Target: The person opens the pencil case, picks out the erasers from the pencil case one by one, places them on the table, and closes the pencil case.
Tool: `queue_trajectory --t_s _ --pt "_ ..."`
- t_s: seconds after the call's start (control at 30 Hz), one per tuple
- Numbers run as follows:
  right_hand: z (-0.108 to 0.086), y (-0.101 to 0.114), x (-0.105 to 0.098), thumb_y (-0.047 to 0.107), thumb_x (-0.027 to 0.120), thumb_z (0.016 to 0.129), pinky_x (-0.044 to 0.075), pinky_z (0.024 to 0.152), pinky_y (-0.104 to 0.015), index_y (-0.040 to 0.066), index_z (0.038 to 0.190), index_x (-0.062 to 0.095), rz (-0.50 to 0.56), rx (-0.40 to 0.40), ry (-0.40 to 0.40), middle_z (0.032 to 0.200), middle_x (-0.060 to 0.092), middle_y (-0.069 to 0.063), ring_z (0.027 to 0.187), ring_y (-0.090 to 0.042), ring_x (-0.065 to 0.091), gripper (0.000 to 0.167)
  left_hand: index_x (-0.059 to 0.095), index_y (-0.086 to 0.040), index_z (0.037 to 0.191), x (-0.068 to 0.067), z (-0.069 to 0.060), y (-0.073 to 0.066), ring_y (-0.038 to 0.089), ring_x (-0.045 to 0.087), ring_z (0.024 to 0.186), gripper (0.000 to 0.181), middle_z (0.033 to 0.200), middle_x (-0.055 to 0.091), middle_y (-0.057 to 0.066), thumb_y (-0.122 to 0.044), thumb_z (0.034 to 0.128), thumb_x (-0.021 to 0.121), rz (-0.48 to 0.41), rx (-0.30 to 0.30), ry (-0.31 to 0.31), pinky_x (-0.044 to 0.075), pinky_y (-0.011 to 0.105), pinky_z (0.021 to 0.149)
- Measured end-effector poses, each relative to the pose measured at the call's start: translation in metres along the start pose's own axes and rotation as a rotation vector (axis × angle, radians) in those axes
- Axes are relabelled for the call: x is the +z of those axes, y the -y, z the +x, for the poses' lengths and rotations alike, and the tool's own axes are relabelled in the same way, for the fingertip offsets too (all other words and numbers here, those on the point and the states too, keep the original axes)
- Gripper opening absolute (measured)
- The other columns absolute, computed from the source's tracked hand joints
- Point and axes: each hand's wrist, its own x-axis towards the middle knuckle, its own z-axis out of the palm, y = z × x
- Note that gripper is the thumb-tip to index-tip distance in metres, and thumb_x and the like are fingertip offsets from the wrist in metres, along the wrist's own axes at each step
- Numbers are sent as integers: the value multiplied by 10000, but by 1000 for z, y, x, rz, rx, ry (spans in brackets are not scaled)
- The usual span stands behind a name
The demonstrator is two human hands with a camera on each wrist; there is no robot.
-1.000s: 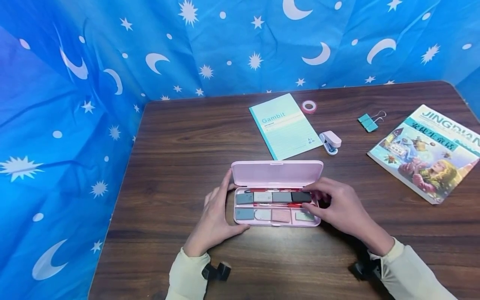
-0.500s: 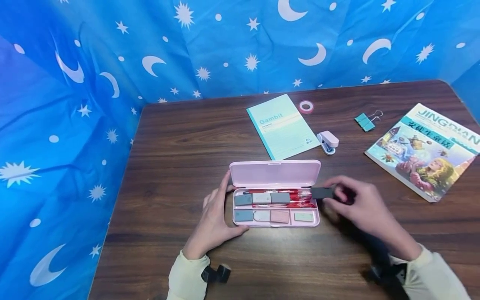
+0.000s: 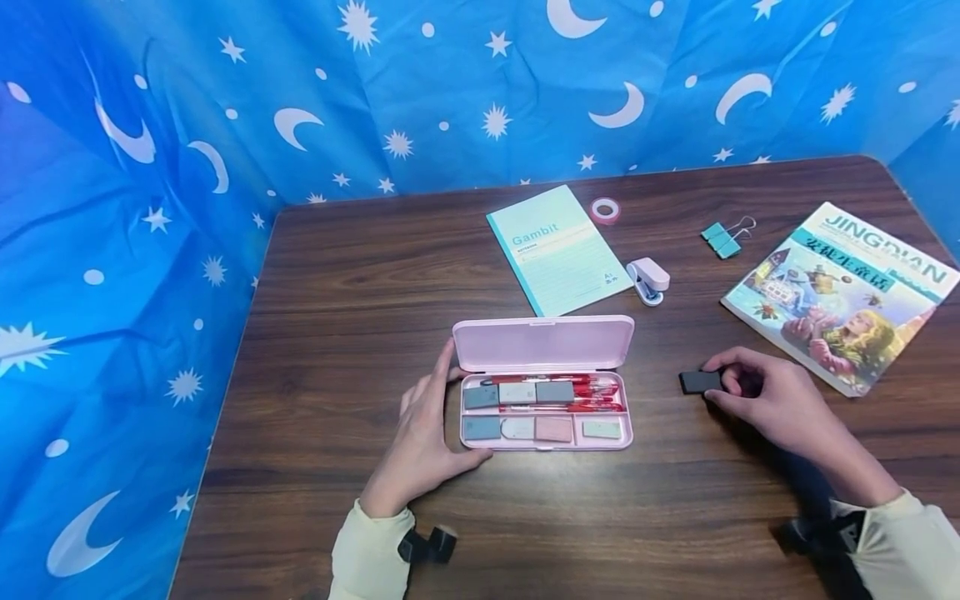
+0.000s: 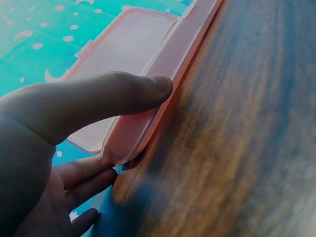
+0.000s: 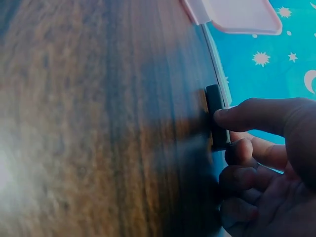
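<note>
A pink pencil case (image 3: 546, 448) lies with its lid (image 3: 543, 343) raised. Red pens (image 3: 600, 407), a grey eraser (image 3: 555, 392) and several other erasers lie in it. My left hand (image 3: 420, 450) spans the case's left end, thumb at the front edge and fingers behind; in the left wrist view the thumb of that hand (image 4: 84, 113) presses on the rim. To the right of the case, my right hand (image 3: 780, 400) pinches a black eraser (image 3: 699, 382) between thumb and fingers, at the tabletop. The right wrist view shows the black block (image 5: 216, 116) under the thumb.
Behind the case lie a mint notebook (image 3: 558, 250), a tape roll (image 3: 605, 211) and a small stapler (image 3: 648, 280). A teal binder clip (image 3: 722, 240) and a picture book (image 3: 840, 292) are at the right. A blue patterned cloth (image 3: 450, 92) hangs behind the table.
My right hand has taken the black eraser out of the case's upper row and carried it rightward to the tabletop. My left hand stays at the case's left end.
</note>
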Motion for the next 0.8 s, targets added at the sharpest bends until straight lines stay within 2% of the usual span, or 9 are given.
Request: queue_trajectory --t_s 0.13,0.23,0.37,0.47,0.6,0.7,0.8 --pt "2 3 0 35 782 837 330 519 -244 119 1014 671 -44 12 5 713 518 38 583 -72 475 225 -32 -268 1632 0 0 0 184 438 1302 1418 1495 499 -30 -349 627 965 1 -2 -3 266 519 1116" --pt "3 8 -1 57 805 819 318 519 -244 133 1026 667 -80 6 -19 711 511 47 575 -55 459 261 -30 -267 1632 0 0 0 182 440 1300 1417 1497 500 -30 -351 627 965 4 -1 -1 269 519 1115" --pt "5 32 3 64 829 797 310 513 -239 138 1032 673 -64 -36 -73 702 503 55 571 -46 447 292 -33 -280 1631 -1 0 0 174 440 1300 1412 1498 498 -40 -356 631 962 1 -9 8 260 505 1124" --pt "9 60 19 35 829 787 343 510 -214 128 1022 691 3 -100 -72 694 514 70 569 -41 464 288 -37 -296 1628 -2 0 1 160 431 1307 1411 1497 494 -53 -356 633 960 -3 -18 13 246 488 1136" --pt "19 91 53 50 833 791 386 521 -208 139 1015 712 66 -166 7 698 532 103 578 -43 481 270 -29 -293 1629 -1 0 2 156 427 1316 1413 1489 499 -57 -345 627 965 -5 -17 8 246 485 1141" --pt "27 102 75 91 835 804 384 535 -220 148 1017 727 54 -190 53 714 542 108 600 -54 480 245 -24 -289 1630 0 0 1 160 435 1304 1414 1489 500 -62 -352 623 966 -5 -12 6 256 493 1130" --pt "33 109 89 118 846 796 370 553 -229 144 1005 740 6 -211 56 706 540 104 609 -57 479 236 -23 -290 1630 0 0 1 165 442 1286 1413 1486 502 -66 -368 623 964 0 -9 7 264 499 1117"
